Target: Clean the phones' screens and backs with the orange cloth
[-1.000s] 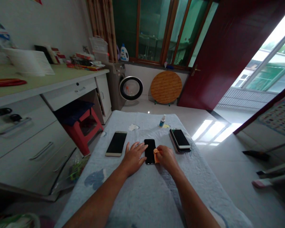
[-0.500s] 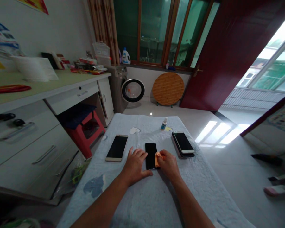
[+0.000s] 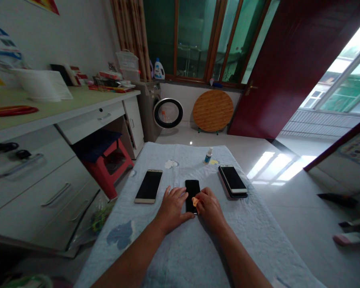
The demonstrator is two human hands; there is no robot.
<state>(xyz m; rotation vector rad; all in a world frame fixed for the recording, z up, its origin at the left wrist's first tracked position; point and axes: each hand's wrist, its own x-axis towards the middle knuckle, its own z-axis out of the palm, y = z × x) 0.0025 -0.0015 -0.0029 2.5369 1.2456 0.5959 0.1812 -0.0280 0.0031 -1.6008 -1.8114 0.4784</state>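
Note:
A black smartphone [image 3: 192, 187] lies face up on the cloth-covered table in front of me. My left hand [image 3: 173, 208] rests at its left side with fingers spread, fingertips at the left edge and thumb by the bottom edge. Over the lower right of the screen, my right hand [image 3: 209, 207] pinches a small orange cloth [image 3: 195, 201] against the glass. To the left lies a gold-framed phone [image 3: 149, 186]. On the right, a white phone [image 3: 233, 178] is stacked on a darker one. A small spray bottle [image 3: 208, 156] stands upright behind them.
The table wears a pale blue cloth [image 3: 252, 248]. At left are a desk with drawers [image 3: 90, 120] and a red stool [image 3: 111, 164]. Beyond the table stand a washing machine with its door [image 3: 168, 113] open, a round wooden board [image 3: 213, 111] and a dark red door [image 3: 273, 72].
My right hand has slid the orange cloth left from the phone's right edge onto the screen, and the cloth looks more bunched up. The left hand keeps its place by the phone.

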